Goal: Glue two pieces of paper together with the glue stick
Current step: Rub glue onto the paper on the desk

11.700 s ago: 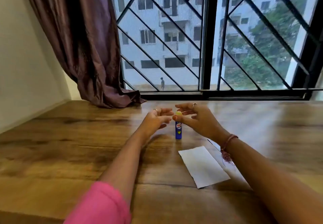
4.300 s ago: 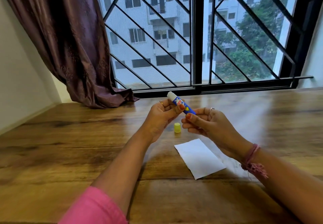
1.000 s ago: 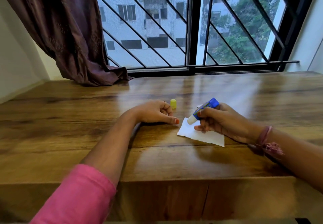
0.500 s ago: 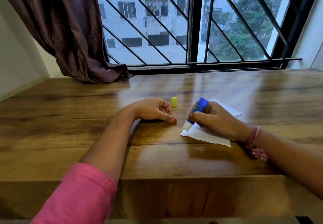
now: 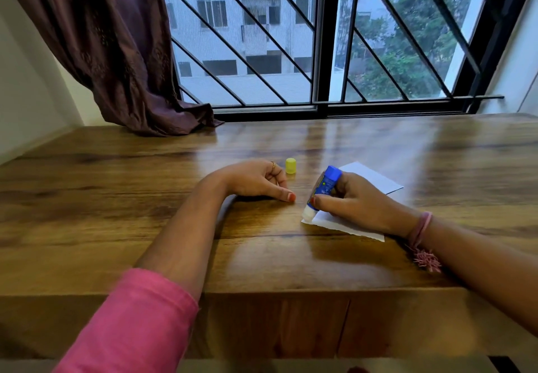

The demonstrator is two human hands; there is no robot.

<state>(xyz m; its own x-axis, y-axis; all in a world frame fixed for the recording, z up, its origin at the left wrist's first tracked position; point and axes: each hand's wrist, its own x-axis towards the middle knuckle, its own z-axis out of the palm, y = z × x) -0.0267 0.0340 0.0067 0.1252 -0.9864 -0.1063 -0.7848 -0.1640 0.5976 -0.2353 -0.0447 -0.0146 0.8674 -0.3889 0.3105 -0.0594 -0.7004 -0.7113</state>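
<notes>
My right hand (image 5: 358, 203) grips the blue glue stick (image 5: 327, 183), tilted with its white tip down on the near left corner of a white paper (image 5: 343, 224) on the wooden table (image 5: 116, 198). A second white sheet (image 5: 375, 180) shows behind that hand; how the two overlap is hidden. The yellow cap (image 5: 290, 165) stands upright on the table, just beyond my left hand (image 5: 256, 182). That hand rests on the wood with loosely curled fingers and holds nothing.
A dark purple curtain (image 5: 122, 52) hangs at the back left and touches the tabletop. A barred window (image 5: 320, 52) runs along the far edge. The table's front edge (image 5: 262, 294) lies close below my forearms.
The glue tip has slid along the paper's left edge toward me over the last second. My left hand has stayed put beside the cap.
</notes>
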